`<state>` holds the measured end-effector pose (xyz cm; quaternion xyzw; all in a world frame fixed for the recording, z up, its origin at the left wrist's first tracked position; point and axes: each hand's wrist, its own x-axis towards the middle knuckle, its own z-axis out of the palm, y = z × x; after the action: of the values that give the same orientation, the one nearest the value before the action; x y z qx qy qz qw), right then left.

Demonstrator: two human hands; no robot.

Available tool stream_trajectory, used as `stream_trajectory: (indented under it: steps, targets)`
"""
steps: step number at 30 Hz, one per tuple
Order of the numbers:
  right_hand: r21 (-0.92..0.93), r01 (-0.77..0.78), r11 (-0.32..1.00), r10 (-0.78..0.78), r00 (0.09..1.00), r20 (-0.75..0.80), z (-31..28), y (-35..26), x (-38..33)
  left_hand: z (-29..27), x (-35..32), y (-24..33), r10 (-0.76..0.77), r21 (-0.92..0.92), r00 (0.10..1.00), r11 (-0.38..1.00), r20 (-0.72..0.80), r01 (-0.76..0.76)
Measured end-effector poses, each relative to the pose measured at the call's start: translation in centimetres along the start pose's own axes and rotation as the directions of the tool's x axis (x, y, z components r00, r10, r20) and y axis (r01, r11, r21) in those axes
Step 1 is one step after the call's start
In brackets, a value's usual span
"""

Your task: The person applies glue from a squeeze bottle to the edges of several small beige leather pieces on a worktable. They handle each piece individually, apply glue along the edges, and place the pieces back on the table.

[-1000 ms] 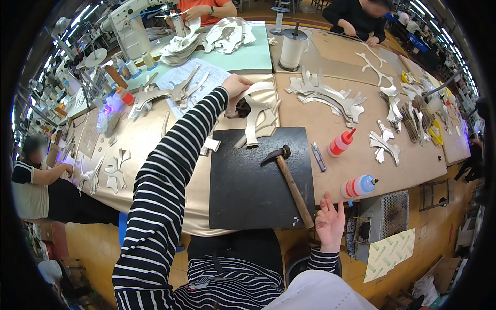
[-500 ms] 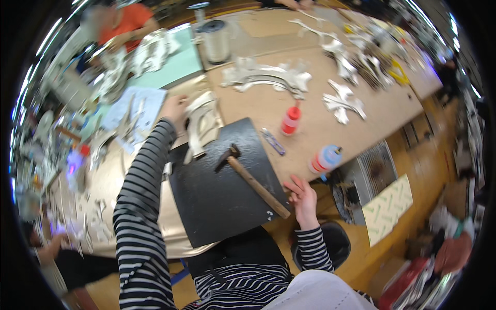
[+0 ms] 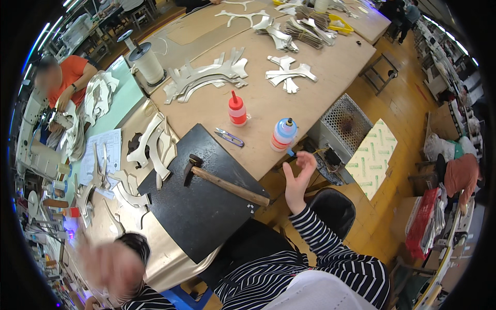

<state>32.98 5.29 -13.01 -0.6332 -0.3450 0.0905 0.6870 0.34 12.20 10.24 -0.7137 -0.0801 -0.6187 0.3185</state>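
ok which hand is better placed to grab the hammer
Likely the right hand: it is open near the handle end of the hammer, while the left hand, blurred, appears farther off.

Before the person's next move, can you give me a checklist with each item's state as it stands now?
1. Right hand free: ok; its grip is open and nothing shows in it.
2. Left hand free: cannot tell; it is blurred at the lower left.
3. Hammer lying on the mat: ok; neither hand touches it.
4. Mat free of scraps: not ok; small white bits lie near its edge, by the hammer's handle end.
5. Snips off the mat: ok; they lie beside it on the table.
6. Bottles upright: ok; the red bottle and the blue bottle both stand.
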Motion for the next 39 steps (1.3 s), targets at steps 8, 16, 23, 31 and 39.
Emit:
stream_trajectory:
  steps: [8,16,23,31,39]
  targets:
    - [0.026,0.078,0.997,-0.077,0.996,-0.045,-0.4,-1.3,3.5,-3.7,5.0,0.0,0.096,-0.442,0.993,0.890,-0.064,-0.115]
    - [0.069,0.018,0.997,-0.013,0.997,-0.074,-1.9,-1.9,1.1,-6.0,5.4,-0.3,0.027,-0.480,0.996,0.877,0.085,0.018]
    - [0.081,-0.063,0.995,0.066,0.997,-0.041,-1.8,-3.4,2.9,-9.1,7.3,-0.1,-0.012,-0.523,0.992,0.849,0.125,0.076]
    - [0.116,-0.010,0.993,0.005,0.999,0.042,-1.1,-3.4,4.1,-15.8,10.7,0.8,-0.084,-0.547,0.972,0.814,0.221,0.195]
    - [-0.018,-0.045,0.999,0.049,0.933,0.355,2.0,0.0,6.3,-22.7,12.9,2.8,-0.240,-0.685,0.914,0.607,0.326,0.403]
